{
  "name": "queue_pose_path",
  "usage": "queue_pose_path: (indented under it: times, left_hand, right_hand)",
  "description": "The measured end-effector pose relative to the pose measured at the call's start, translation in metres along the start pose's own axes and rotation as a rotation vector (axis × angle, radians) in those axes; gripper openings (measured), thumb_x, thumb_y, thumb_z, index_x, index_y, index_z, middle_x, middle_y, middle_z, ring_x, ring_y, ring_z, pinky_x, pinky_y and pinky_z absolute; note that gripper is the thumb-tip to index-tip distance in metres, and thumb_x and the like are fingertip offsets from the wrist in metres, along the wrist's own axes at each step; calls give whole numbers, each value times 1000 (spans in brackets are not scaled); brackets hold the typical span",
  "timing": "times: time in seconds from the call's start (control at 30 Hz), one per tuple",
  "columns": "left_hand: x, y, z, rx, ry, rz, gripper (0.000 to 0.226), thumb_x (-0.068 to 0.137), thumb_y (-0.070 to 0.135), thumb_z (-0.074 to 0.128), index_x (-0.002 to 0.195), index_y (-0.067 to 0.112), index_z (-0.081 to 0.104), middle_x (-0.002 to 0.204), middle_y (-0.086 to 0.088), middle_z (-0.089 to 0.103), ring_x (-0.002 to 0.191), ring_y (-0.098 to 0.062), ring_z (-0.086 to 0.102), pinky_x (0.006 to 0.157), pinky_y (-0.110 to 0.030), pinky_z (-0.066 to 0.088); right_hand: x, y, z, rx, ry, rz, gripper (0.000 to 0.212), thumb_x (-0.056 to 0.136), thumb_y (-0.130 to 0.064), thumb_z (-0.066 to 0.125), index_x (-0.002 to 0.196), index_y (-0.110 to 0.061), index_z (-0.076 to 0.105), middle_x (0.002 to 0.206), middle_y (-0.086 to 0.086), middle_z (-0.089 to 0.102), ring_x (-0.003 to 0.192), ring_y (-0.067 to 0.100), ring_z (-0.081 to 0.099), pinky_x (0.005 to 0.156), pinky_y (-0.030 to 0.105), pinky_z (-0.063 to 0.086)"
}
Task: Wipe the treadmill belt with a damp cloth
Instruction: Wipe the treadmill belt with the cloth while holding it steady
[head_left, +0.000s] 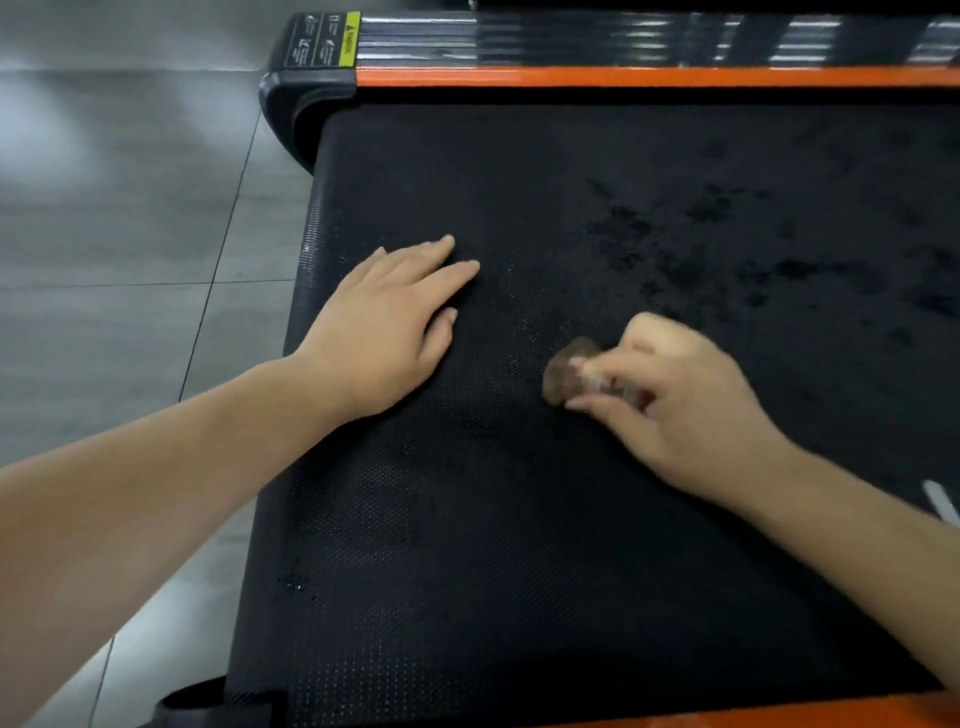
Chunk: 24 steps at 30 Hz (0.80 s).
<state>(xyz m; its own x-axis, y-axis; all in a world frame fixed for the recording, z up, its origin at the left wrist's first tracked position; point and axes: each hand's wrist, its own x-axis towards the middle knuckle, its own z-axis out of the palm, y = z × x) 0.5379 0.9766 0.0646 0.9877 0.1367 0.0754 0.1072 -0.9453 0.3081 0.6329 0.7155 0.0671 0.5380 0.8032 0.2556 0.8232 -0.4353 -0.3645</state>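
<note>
the cloth is a small brown wad, blurred, bunched in the curled fingers of the right hand and pressed on the black textured belt. left of it the left hand lies flat, fingers straight. beyond the cloth are darker wet blotches; bare belt runs to the orange rail.

1. The left hand lay flat on the treadmill belt, fingers straight.
2. At four o'clock from it, the blurred right hand pinched a small brown cloth on the belt.
3. Darker patches spread at one o'clock from the cloth.
4. An orange rail ran at twelve o'clock, and grey floor tiles lay at nine.
</note>
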Motion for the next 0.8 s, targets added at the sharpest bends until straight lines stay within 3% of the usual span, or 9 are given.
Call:
queue_pose_path:
  times: [0.1,0.17,0.27,0.4,0.47,0.53,0.57,0.7,0.8]
  left_hand:
    - [13,26,8,-88,-63,-200,54,105,40,39,158,34,30,169,0,17,157,-20,6,125,-51,-6]
    - [17,39,20,-7,-61,-255,55,105,47,30,159,37,23,171,0,7,157,-20,-4,123,-55,-11]
    - [17,43,31,91,-23,-236,59,105,46,24,162,34,17,171,-4,0,157,-22,-8,124,-54,-9]
    - [17,42,31,113,-27,-250,63,104,52,18,162,32,9,171,-4,-3,157,-21,-12,125,-52,-10]
    - [18,43,31,123,-33,-247,63,103,53,17,162,32,9,171,-4,-3,157,-21,-12,125,-53,-10]
    - [17,43,32,129,-30,-249,63,103,53,18,162,32,10,171,-4,-2,157,-21,-11,125,-53,-9]
    - [17,43,31,128,-27,-248,63,103,53,19,162,32,10,171,-4,-1,157,-22,-11,125,-53,-8]
    - [18,43,32,123,-18,-248,63,103,53,18,162,31,11,171,-4,0,157,-21,-9,125,-53,-8]
    - [18,42,32,143,-3,-250,64,102,54,18,162,31,12,171,-5,1,157,-22,-8,125,-53,-7]
  right_hand:
    - [22,30,-11,-29,197,339,23,85,-44,69,89,-21,71,82,-1,48,77,21,52,67,37,48]
    - [12,15,-1,-47,168,217,26,85,-46,67,90,-21,71,83,0,48,76,21,51,64,36,47]
    - [0,-1,2,35,-57,-46,36,87,-54,57,92,-21,72,82,0,48,71,18,48,61,32,43]
    - [51,45,-6,-22,195,345,25,88,-47,66,91,-23,69,85,-1,47,80,22,53,67,33,42]
    - [49,32,6,-40,215,263,23,86,-44,68,92,-22,70,86,0,48,79,22,52,67,33,44]
    - [39,21,11,9,88,59,27,85,-45,67,93,-20,73,84,1,49,75,20,51,64,33,44]
    - [45,28,6,7,61,59,27,86,-45,68,93,-20,73,83,0,49,74,20,51,64,33,43]
    - [91,65,-3,-91,227,386,25,87,-46,68,96,-23,71,89,2,47,87,27,55,71,34,42]
    - [78,40,15,1,105,107,21,86,-43,69,97,-25,72,86,0,47,78,19,50,67,32,40]
